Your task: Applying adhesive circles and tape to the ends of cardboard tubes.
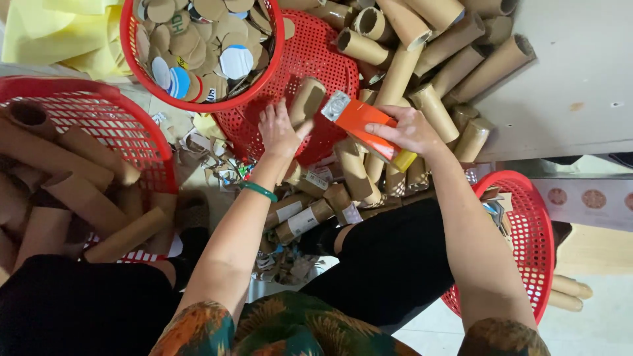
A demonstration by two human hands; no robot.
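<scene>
My left hand [279, 129] grips a short brown cardboard tube [307, 99] held upright over an overturned red plastic basket [310, 59]. My right hand [409, 130] holds an orange utility knife [359, 118] with a metal head and yellow end, its head close to the tube. A green bangle [258, 190] is on my left wrist.
A pile of long cardboard tubes [422, 53] lies at the top right. A red basket of cardboard discs [198, 39] sits at the top, one with tubes [72, 171] at left, another red basket [527, 231] at right. Cut tubes and scraps [303, 211] litter the floor.
</scene>
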